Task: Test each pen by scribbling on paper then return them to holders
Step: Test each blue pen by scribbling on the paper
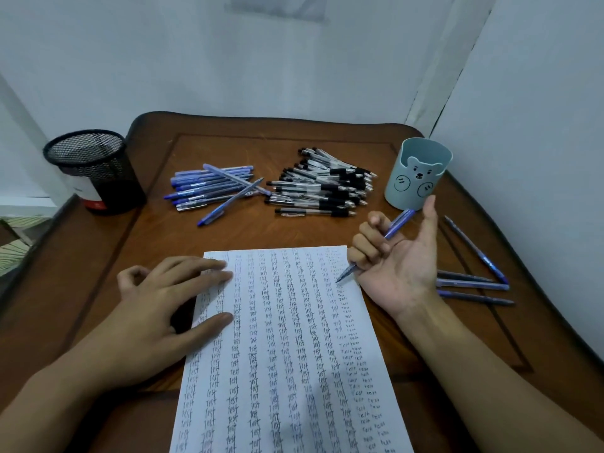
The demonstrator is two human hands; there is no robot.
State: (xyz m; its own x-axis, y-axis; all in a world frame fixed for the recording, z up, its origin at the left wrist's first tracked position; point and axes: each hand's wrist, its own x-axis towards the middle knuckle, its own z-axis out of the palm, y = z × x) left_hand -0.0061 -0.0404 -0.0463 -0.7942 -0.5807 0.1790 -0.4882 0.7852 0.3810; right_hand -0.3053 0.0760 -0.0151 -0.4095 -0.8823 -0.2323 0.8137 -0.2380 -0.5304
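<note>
Blue pen point(399, 224), clasped palm-up in curled fingers of the right grip point(395, 259) at the edge of the paper point(294, 354), could slip and streak the sheet that the flat, released left grip point(163, 302) pins down.

dim cool light, soft shadows, wide-angle edge warp

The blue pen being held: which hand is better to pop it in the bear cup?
The right hand, probably. It grips the blue pen, and the bear cup stands just beyond it. The left hand presses flat on the paper, farther away.
</note>
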